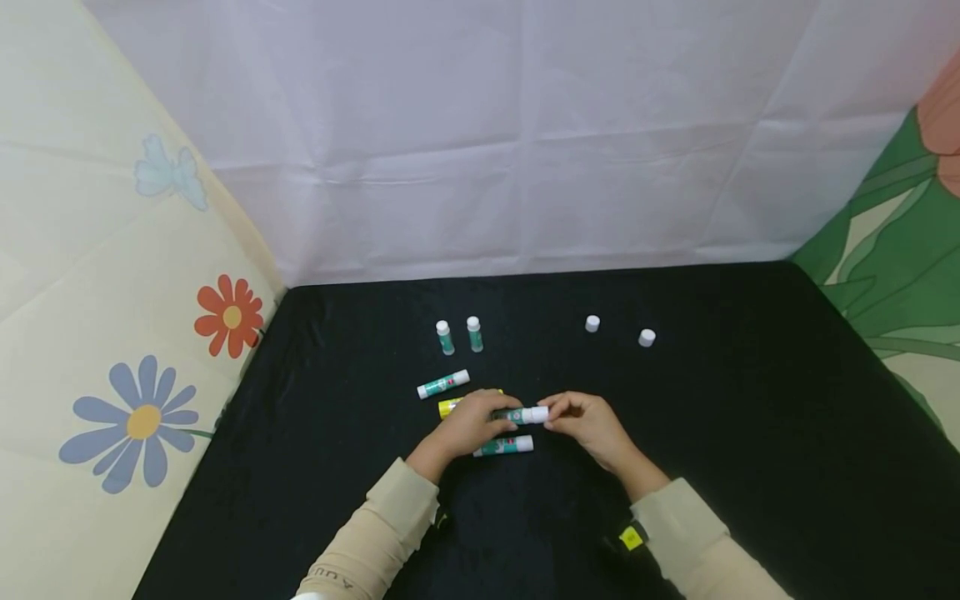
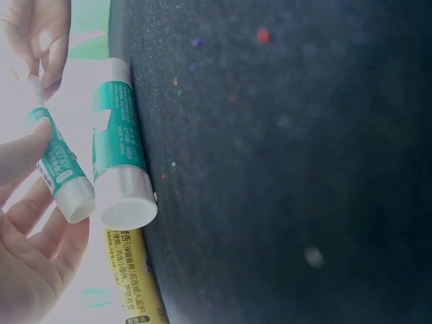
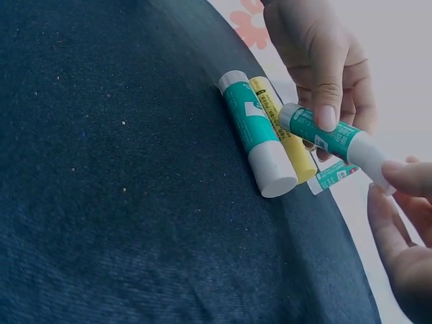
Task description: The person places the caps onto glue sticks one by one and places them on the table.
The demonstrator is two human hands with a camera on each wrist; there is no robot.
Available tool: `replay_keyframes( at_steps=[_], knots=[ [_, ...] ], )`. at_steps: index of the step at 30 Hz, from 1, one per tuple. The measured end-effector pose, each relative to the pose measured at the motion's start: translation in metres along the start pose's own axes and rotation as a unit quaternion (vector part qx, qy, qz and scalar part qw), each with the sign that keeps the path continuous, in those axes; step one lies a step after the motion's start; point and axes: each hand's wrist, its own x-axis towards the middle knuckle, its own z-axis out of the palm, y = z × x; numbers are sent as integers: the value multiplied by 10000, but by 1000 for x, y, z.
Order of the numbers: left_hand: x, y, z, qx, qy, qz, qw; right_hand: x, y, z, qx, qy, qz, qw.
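Note:
My left hand point(image 1: 472, 422) grips a glue stick point(image 3: 327, 135) with a green label by its body, tilted above the table. My right hand point(image 1: 591, 427) pinches the end of its white cap point(image 3: 368, 155) between thumb and fingers; the cap is on the stick. Below the held stick lie a green-labelled glue stick point(image 1: 510, 446) and a yellow one point(image 1: 447, 408), the yellow partly hidden by my left hand in the head view. Another green glue stick point(image 1: 443, 384) lies just beyond them.
Two green glue sticks with white tops, left point(image 1: 446, 338) and right point(image 1: 475, 335), stand upright farther back. Two loose white caps, one point(image 1: 592, 323) left of the other point(image 1: 647, 337), sit back right. A black cloth point(image 1: 360, 467) covers the table; a pale curtain point(image 1: 517, 150) hangs behind.

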Motion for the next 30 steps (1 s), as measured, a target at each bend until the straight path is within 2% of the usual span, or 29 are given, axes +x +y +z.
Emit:
replay_keyframes(
  at_steps=[21, 30],
  knots=[
    [0, 3, -1, -159, -246, -334, 9990, 1, 3, 2, -31, -37, 190, 9998],
    [1, 7, -1, -169, -252, -211, 9993, 0, 4, 3, -73, -37, 319, 9995]
  ],
)
